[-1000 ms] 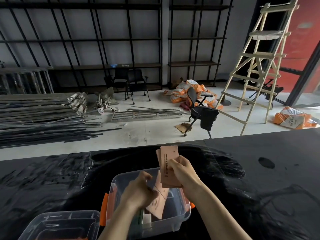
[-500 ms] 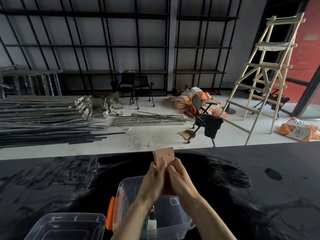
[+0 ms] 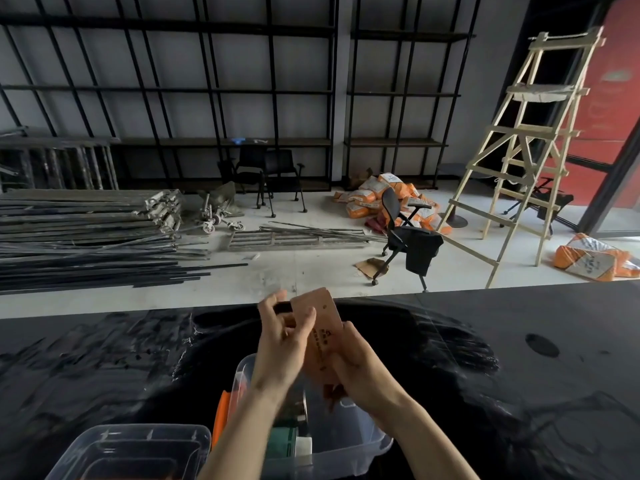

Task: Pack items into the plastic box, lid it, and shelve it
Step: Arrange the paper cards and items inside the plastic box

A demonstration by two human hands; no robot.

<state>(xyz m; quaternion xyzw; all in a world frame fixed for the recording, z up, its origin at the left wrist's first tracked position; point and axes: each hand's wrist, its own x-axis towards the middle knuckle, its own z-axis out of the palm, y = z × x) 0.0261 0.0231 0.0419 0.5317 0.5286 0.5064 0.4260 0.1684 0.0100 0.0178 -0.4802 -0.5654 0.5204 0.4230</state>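
Both of my hands hold a stack of flat pinkish-brown paper packets (image 3: 320, 327) above a clear plastic box (image 3: 360, 441) with an orange side latch (image 3: 221, 415). My left hand (image 3: 280, 341) grips the stack's upper left with its fingers spread over the front. My right hand (image 3: 356, 362) clasps the stack's lower right edge. Green and white items (image 3: 291, 441) lie inside the box. The box stands on a glossy black table (image 3: 104, 368), close to me.
A clear lid (image 3: 131, 452) lies on the table at the lower left. Beyond the table are metal bars (image 3: 86, 244) on the floor, black chairs (image 3: 405, 244), orange sacks (image 3: 377, 195), a wooden ladder (image 3: 526, 150) and black shelving (image 3: 242, 98) along the wall.
My left hand came up out of the box to join the right hand on the packets. The stack tilted and now leans to the left.
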